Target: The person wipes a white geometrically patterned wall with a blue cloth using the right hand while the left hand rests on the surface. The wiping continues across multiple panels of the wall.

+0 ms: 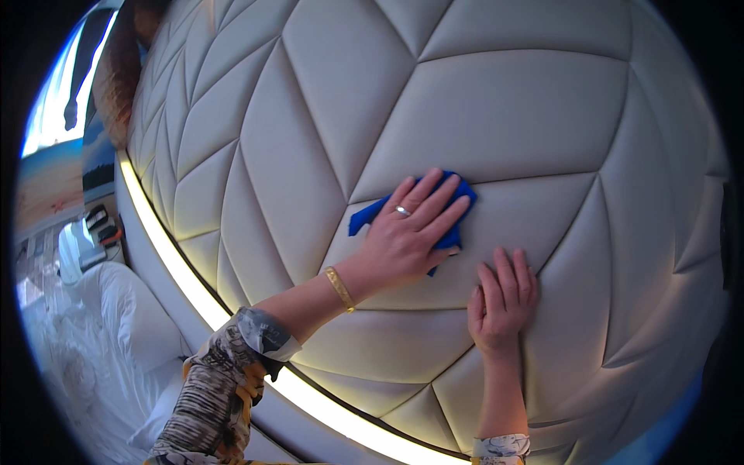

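My left hand (407, 232) lies spread over a blue cloth (463, 195), pressing it against a padded headboard panel (523, 116) in pale, leather-like upholstery with angled seams. It wears a ring, and a gold bracelet circles the wrist. Lower and to the right, my right hand (504, 305) rests on the same padding, its fingers loosely bent and no cloth showing in it; its palm side is hidden. Both forearms come from patterned sleeves at the picture's lower edge.
A glowing light strip (325, 414) runs along the panel's lower edge. White bedding (116, 325) lies at the left. Beyond it stand a small table with objects (90, 244) and a bright window (55, 110). A brown furry thing (113, 81) touches the panel's far end.
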`<state>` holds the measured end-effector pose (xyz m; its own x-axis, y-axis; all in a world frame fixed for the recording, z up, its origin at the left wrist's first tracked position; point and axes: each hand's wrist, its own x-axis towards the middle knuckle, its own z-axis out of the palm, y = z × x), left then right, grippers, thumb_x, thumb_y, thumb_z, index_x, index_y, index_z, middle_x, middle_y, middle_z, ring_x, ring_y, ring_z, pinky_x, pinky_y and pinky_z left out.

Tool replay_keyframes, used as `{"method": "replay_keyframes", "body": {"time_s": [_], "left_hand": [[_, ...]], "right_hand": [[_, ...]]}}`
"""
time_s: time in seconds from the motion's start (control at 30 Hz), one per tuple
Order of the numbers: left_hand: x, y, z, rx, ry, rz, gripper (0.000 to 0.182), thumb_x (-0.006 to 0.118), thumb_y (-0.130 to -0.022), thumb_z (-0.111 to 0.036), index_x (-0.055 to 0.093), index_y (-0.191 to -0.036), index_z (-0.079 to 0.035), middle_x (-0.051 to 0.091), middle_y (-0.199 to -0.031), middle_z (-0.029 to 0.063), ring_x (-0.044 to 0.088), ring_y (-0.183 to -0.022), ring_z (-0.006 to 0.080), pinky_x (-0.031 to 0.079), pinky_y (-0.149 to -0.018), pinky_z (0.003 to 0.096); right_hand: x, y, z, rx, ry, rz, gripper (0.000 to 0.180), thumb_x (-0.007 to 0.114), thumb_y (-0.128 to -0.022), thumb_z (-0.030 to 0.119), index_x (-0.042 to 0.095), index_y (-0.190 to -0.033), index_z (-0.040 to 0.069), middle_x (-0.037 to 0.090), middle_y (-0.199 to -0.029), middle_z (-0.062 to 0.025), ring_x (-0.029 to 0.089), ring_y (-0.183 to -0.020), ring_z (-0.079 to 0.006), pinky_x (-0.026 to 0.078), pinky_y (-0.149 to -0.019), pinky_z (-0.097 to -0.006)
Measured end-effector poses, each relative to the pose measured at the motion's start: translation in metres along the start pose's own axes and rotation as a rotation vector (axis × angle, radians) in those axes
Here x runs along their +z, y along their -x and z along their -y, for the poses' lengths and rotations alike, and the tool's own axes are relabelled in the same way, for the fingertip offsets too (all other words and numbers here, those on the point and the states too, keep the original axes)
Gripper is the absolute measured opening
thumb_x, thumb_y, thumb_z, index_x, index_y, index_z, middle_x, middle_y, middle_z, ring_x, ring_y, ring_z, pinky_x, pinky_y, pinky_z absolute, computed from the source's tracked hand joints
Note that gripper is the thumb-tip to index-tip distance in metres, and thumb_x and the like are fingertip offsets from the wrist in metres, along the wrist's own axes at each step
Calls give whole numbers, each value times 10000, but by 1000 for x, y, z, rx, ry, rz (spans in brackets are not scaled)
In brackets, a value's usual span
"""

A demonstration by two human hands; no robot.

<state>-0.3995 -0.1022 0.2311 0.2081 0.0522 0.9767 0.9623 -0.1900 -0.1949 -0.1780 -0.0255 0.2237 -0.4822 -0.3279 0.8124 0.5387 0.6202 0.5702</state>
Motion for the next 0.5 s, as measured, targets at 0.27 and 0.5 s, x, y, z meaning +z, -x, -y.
{"method": "replay_keyframes", "body": {"time_s": [0.27, 0.5], "left_hand": [[15, -67, -17, 222, 46, 19, 712, 730, -832, -344, 499, -1467, -119, 411, -1570, 110, 317, -1489, 313, 218, -1170, 602], [1, -55, 11, 109, 15, -57, 703, 744, -812, -341, 527, -1454, -152, 407, -1574, 104, 333, -1479, 326, 200, -1166, 613]], "right_hand": [[4, 2, -1, 25, -107, -72, 269, 570, -886, 76, 683, -1129, 92, 635, -1320, -99, 520, -1315, -328, 342, -1112, -481], [3, 3, -1, 2, -82, -89, 243, 567, -890, 43, 682, -1101, 72, 648, -1307, -108, 536, -1294, -349, 354, -1105, -490]]}}
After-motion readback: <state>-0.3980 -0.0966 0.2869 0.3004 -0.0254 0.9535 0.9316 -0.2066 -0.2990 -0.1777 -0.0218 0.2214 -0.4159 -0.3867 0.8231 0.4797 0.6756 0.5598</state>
